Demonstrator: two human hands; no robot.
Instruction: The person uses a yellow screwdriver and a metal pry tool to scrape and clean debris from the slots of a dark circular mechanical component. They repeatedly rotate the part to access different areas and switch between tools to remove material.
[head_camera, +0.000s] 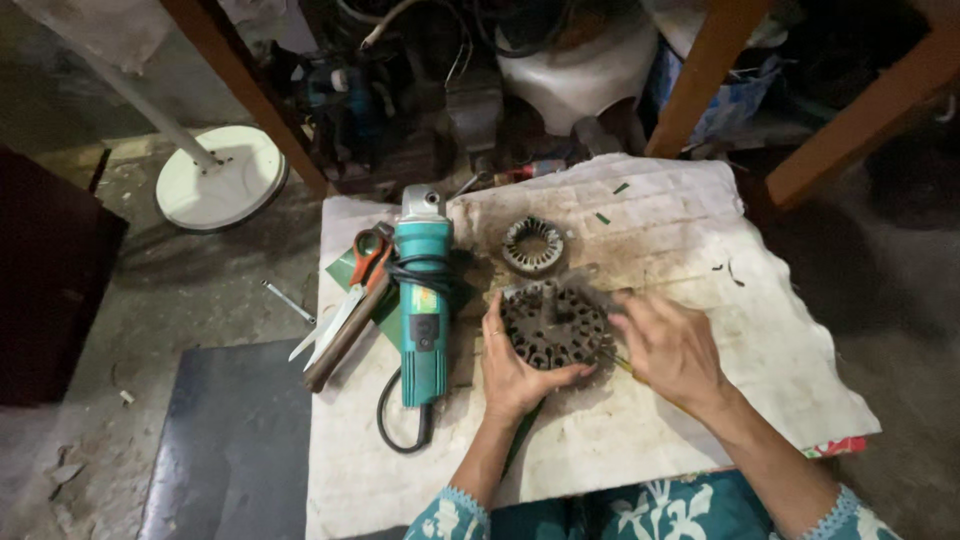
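- Two hands work on one round, slotted metal core (553, 325), a motor stator by the look of it, which rests on the cloth-covered bench (700, 250) just in front of the person.
- The bench carries the rest, largest first: a teal angle grinder (421, 300) with its black cord looped beside it, lying left of the core; orange-handled scissors (345, 300) further left, across a dark bar; and a smaller ring-shaped core (532, 245) just beyond the large one.
- The left hand (510, 365) cups the near-left rim of the large core, its grip closed around the edge with the thumb along the side; I judge this the steadying hold, and it serves best kept low and firm so the core cannot roll or turn.
- The right hand (670, 345) lies against the right rim, fingers curled toward the slots; something thin and yellowish shows under it, but whether its grip pinches this I cannot tell.
- The core looks dark, grimy and rust-toned, with a ring of evenly spaced slots around a central hole; slot edges are probably sharp, so fingertips should stay on the outer face.
- Small green scraps lie scattered on the cloth.
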